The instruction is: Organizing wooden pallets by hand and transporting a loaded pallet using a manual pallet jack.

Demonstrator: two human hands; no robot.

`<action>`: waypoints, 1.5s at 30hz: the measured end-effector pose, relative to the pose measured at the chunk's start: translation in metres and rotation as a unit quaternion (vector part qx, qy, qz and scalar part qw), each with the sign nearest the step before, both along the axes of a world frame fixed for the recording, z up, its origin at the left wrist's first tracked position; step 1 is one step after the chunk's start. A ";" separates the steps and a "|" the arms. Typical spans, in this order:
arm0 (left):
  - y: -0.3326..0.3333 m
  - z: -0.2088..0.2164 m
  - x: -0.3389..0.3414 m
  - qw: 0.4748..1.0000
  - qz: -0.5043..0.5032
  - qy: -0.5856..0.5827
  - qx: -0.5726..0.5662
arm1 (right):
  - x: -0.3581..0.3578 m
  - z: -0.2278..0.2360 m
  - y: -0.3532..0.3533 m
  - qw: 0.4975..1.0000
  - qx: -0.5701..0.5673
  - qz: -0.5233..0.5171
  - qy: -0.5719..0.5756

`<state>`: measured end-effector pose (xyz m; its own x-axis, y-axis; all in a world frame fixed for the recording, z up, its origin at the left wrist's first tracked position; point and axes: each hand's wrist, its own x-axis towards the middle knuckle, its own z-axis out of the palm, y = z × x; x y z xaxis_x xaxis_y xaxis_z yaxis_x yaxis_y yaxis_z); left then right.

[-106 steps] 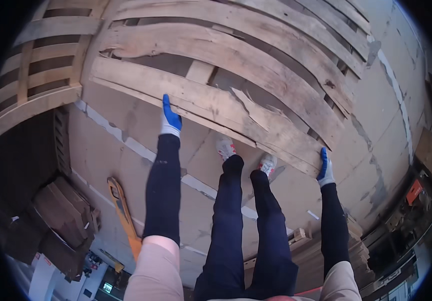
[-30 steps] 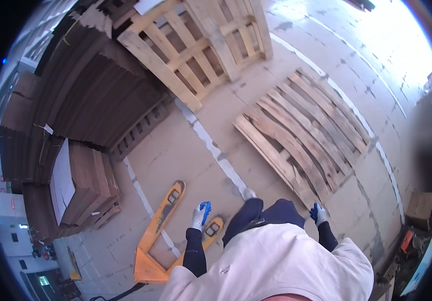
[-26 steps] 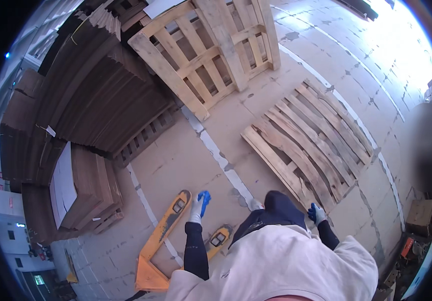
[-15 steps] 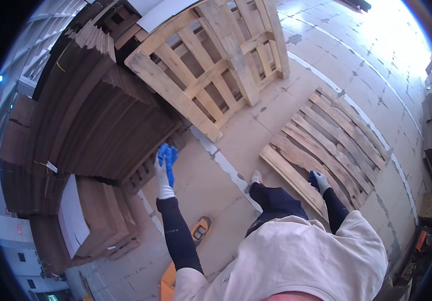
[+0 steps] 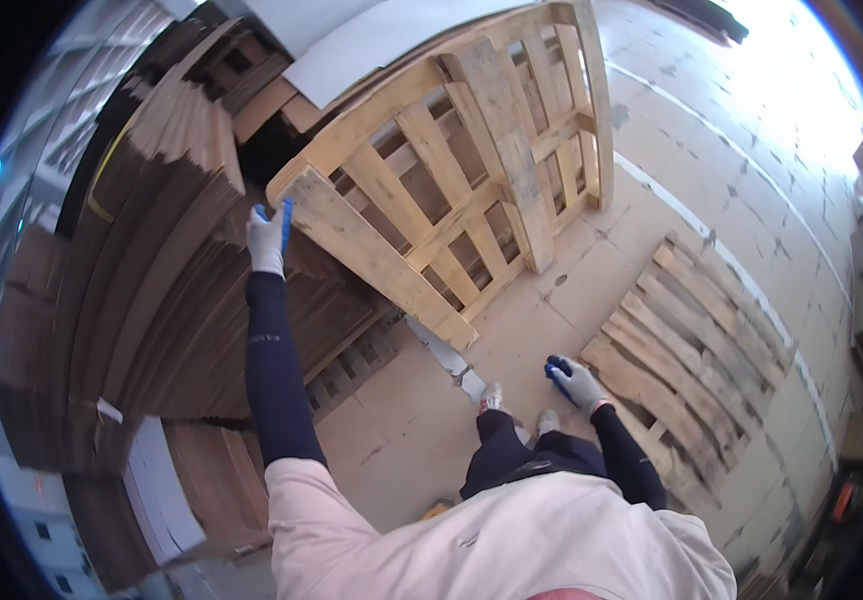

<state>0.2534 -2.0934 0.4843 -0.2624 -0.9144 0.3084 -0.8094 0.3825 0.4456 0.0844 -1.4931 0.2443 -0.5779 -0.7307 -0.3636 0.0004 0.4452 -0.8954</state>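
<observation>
"Where the round view runs out into black, what gets cut off?"

"The tall stacks of brown cardboard point(image 5: 166, 265) on the left, for one. Down by the shirt point(image 5: 531, 545), only a scrap of something yellow point(image 5: 438, 509) shows. The clutter along the far right is too dim to make out, and the upper right corner washes out in glare."

"And the ground, the room?"

"A tan floor point(image 5: 381, 450), cracked and patched, crossed by pale stripes point(image 5: 673, 207). One pallet lies flat on it to the right, the flat pallet point(image 5: 686, 370). A white sheet point(image 5: 381, 45) shows behind the top edge of the standing pallet point(image 5: 496, 130)."

"So where is that standing one, next to the fingers?"

"Up on its edge ahead of the person, its upper left corner right by the left hand point(image 5: 268, 240). The fingers there are parted, thumb well away; I can't tell if they touch the wood. The right hand point(image 5: 578, 385) is well apart from it, close to the flat pallet, fingers curled in. Its palm is hidden, so whether it has anything, I can't say."
</observation>
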 end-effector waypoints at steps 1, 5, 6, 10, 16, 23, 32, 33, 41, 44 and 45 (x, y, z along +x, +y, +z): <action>-0.031 -0.003 -0.009 0.999 -0.006 -0.041 0.003 | 0.000 0.020 -0.010 0.999 0.035 -0.015 0.022; -0.132 -0.038 -0.038 0.994 -0.042 -0.009 0.105 | -0.005 0.017 0.009 0.982 0.141 -0.100 0.077; -0.159 -0.046 -0.042 0.976 -0.064 0.035 0.204 | 0.000 0.012 0.017 0.973 0.161 -0.130 0.100; -0.213 -0.078 -0.065 0.965 -0.194 0.014 0.178 | 0.011 0.021 0.033 0.953 0.221 -0.189 0.085; -0.153 -0.050 -0.078 0.955 -0.218 -0.202 -0.006 | 0.076 0.020 0.053 0.936 0.224 -0.270 0.009; -0.107 -0.002 -0.063 0.937 -0.167 -0.293 -0.089 | 0.081 0.028 0.052 0.960 0.161 -0.228 -0.013; 0.072 0.055 -0.051 0.899 -0.243 -0.309 -0.192 | 0.085 0.029 0.119 0.955 0.103 -0.277 -0.006; 0.082 0.061 -0.044 0.897 -0.262 -0.290 -0.207 | 0.081 0.037 0.116 0.957 0.092 -0.273 -0.025; 0.200 0.070 -0.024 0.951 -0.229 -0.056 -0.203 | 0.034 0.133 0.004 0.952 -0.207 -0.203 -0.094; 0.198 0.059 -0.012 0.978 -0.158 0.133 -0.016 | 0.025 0.181 -0.047 0.940 -0.291 -0.157 -0.086; 0.195 0.057 -0.006 0.965 -0.146 0.205 0.066 | 0.026 0.198 -0.061 0.939 -0.296 -0.156 -0.082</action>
<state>0.2479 -1.8986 0.5416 -0.3951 -0.8585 0.3269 -0.4204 0.4854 0.7666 0.1100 -1.5537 0.4424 -0.7691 -0.6373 -0.0493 0.2069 -0.1753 -0.9625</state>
